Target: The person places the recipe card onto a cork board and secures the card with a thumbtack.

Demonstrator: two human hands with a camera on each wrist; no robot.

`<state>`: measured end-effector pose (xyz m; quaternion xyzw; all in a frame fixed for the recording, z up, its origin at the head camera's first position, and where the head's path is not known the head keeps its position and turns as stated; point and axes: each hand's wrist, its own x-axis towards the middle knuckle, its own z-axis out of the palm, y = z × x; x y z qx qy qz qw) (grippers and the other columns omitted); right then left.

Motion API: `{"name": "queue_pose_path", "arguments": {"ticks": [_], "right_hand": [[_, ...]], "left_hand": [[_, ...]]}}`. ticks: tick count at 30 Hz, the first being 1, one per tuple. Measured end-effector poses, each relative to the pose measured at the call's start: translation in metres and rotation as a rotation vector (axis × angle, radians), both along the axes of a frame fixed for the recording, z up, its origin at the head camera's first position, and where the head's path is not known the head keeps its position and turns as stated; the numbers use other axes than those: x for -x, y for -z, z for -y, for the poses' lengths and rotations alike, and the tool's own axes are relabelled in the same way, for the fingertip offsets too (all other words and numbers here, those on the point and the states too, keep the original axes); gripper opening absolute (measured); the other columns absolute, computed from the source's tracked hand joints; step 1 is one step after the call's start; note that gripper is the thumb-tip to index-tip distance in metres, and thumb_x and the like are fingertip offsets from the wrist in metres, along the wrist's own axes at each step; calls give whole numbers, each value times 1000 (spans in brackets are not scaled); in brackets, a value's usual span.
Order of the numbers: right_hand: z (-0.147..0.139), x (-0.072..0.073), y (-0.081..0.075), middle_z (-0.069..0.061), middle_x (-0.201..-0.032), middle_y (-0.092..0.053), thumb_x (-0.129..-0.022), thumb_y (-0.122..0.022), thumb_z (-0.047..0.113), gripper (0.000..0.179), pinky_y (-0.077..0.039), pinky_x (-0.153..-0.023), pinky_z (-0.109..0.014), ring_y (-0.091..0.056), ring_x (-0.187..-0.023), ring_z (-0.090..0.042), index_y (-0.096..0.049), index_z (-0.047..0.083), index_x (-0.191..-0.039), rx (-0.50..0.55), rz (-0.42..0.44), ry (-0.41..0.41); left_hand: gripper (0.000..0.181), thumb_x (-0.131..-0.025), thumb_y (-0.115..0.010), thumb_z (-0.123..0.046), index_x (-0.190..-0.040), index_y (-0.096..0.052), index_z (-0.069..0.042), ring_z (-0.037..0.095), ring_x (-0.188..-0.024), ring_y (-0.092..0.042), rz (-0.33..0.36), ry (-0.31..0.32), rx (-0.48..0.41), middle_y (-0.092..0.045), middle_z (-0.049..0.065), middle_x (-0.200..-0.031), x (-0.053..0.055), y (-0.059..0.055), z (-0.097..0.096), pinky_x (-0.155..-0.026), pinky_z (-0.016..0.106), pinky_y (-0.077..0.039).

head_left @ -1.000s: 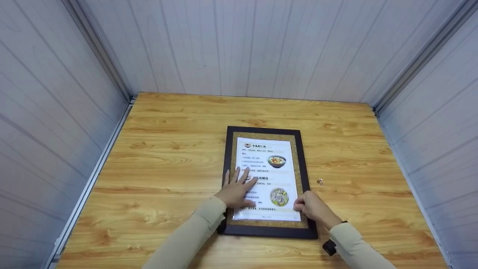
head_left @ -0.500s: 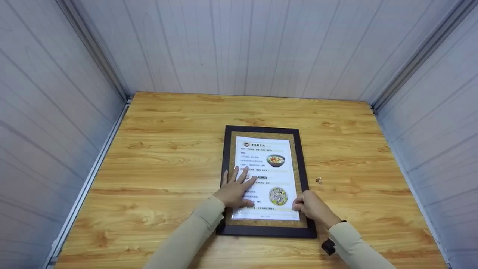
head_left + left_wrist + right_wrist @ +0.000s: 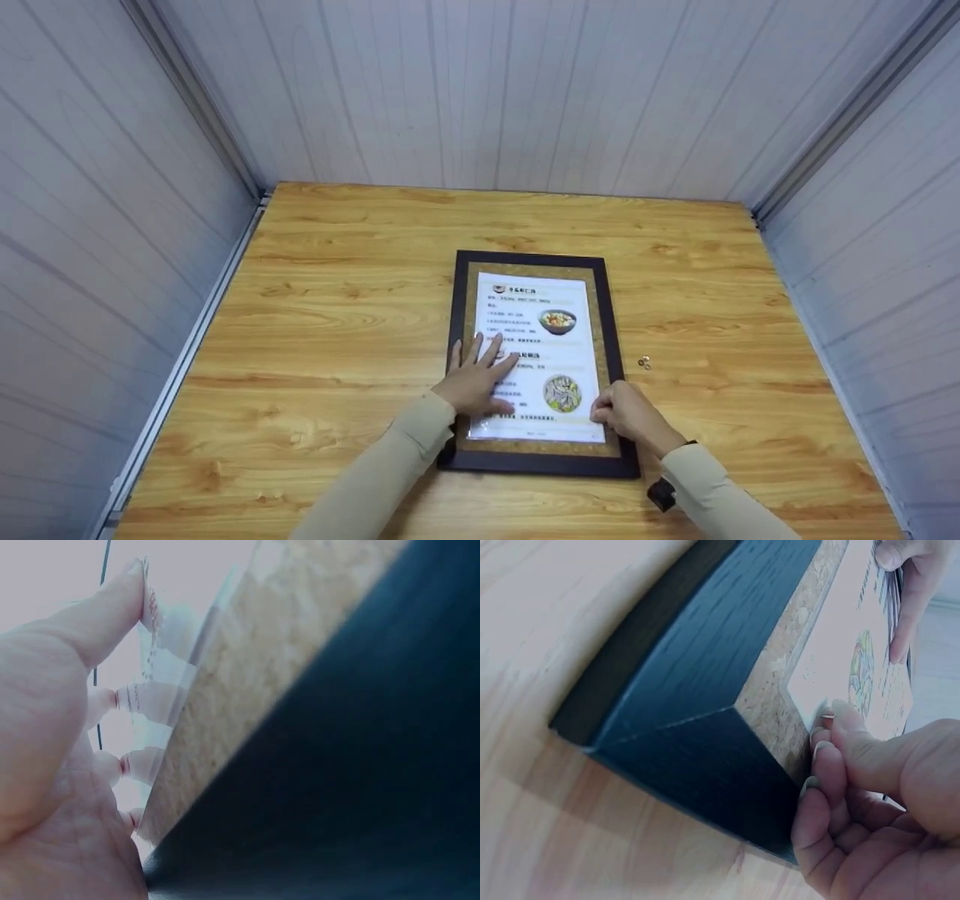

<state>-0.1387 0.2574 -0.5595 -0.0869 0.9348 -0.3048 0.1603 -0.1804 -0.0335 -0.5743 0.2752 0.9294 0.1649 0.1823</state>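
Observation:
A laminated recipe sheet (image 3: 525, 433) with two food pictures lies on a cork board (image 3: 538, 448) inside a dark frame (image 3: 531, 259). My left hand (image 3: 475, 384) rests flat on the sheet's left side, fingers spread; in the left wrist view its thumb and fingers lie over the clear film edge. At the sheet's lower right edge, my right hand (image 3: 632, 417) has its fingers curled. The right wrist view shows thumb and index finger pinching a small copper-coloured thumbtack (image 3: 827, 715) at that edge, mostly hidden by the fingertips.
Several tiny metallic round pieces (image 3: 644, 363) lie on the wood-grain table (image 3: 322, 337) right of the frame. Pale panel walls (image 3: 480, 90) enclose the table at the back and both sides. A black wrist device (image 3: 661, 495) hangs by the right sleeve.

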Motion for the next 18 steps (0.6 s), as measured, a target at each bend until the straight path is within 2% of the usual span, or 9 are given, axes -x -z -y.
{"name": "queue_pose_path", "arguments": {"ticks": [6,10,14,18], "right_hand": [[-1,4,-3,0,-67,-62,-83,-72,-7,18,-43,-49,-25,-50,-56,-11,-70,5,-69,9,41,-4],[1,7,-3,1,-64,-57,-80,-78,-3,21,-42,-49,-26,-49,-55,-11,-63,5,-67,0,75,16],[-2,7,-2,4,-62,-53,-76,-82,1,27,-39,-50,-26,-46,-56,-12,-59,7,-64,-28,22,-19],[-7,8,-1,5,-61,-53,-76,-83,2,27,-39,-50,-26,-45,-56,-11,-60,7,-63,-7,-29,-73]], "left_hand": [[92,-84,-66,-61,-159,-26,-25,41,-148,6,-3,-7,1,-2,12,-165,1,0,0,-113,65,5],[93,-84,-66,-62,-159,-26,-24,41,-148,6,-6,-5,-3,-3,12,-165,1,2,1,-113,65,5],[93,-84,-65,-63,-159,-25,-25,40,-149,5,-15,1,-1,-3,12,-165,2,4,2,-113,65,5],[93,-84,-63,-65,-159,-24,-26,40,-149,5,-19,13,2,-3,12,-166,2,6,2,-113,65,4]]}}
